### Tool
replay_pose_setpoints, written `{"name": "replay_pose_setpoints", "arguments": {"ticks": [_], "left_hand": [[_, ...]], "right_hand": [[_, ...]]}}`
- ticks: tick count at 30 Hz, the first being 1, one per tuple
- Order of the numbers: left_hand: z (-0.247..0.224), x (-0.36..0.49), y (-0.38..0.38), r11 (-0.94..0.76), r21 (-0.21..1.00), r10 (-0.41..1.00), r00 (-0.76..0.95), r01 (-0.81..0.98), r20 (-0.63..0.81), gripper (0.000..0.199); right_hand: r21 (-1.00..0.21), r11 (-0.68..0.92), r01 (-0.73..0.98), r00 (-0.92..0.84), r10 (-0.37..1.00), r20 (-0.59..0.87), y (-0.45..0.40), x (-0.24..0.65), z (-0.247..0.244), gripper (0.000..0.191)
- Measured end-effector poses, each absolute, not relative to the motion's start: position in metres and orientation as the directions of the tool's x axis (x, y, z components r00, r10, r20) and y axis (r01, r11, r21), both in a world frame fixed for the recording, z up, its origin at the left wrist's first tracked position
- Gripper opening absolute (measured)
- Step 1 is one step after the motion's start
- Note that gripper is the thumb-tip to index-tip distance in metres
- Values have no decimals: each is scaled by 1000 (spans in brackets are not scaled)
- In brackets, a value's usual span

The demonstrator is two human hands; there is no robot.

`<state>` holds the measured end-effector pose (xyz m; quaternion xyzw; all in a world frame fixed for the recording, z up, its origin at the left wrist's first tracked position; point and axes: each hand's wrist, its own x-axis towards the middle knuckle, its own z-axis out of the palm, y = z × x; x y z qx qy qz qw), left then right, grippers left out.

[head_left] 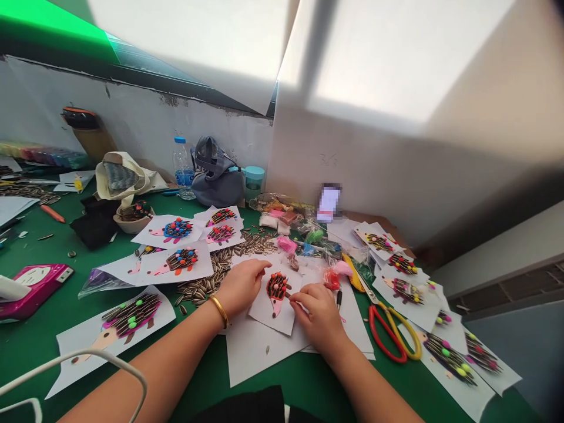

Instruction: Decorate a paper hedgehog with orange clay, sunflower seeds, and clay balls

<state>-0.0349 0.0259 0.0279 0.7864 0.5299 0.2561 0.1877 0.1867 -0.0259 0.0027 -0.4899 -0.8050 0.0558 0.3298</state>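
Observation:
A white card bearing a hedgehog figure (pixel 277 288) lies on larger white paper (pixel 247 352), its pink snout pointing toward me. The hedgehog has dark striped spines with orange dots. My left hand (pixel 247 282) lies at the card's upper left, index finger reaching over its top edge, the other fingers curled; whether they hold anything is hidden. At the card's right edge, my right hand (pixel 315 308) has thumb and index finger pinched beside the hedgehog's brown foot, on something too small to make out. Sunflower seeds (pixel 211 273) are piled left of the paper.
Finished-looking hedgehog cards (pixel 132 317) flank both sides of the green table (pixel 198 376). Scissors (pixel 388 323) lie right of my right hand. Bagged clay (pixel 286 244), a phone (pixel 328 202), a bottle (pixel 183 170) and a bag (pixel 215 176) stand farther back. A white cable (pixel 110 355) crosses at lower left.

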Motion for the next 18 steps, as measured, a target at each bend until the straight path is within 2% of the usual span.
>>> {"name": "replay_pose_setpoints", "arguments": {"ticks": [3, 8, 13, 18], "left_hand": [[23, -35, 26, -415, 441, 910, 372, 796, 184, 47], [15, -33, 24, -440, 328, 898, 416, 836, 145, 51], [11, -33, 23, -450, 276, 893, 424, 849, 154, 51], [12, -32, 22, -441, 264, 897, 420, 858, 135, 52]], "right_hand": [[-283, 535, 796, -381, 807, 452, -27, 183, -3, 13], [-142, 581, 801, -501, 781, 372, -38, 190, -7, 24], [-100, 632, 768, -575, 750, 327, -49, 200, -6, 32], [-107, 613, 783, -556, 767, 321, -48, 194, -2, 35]]}}
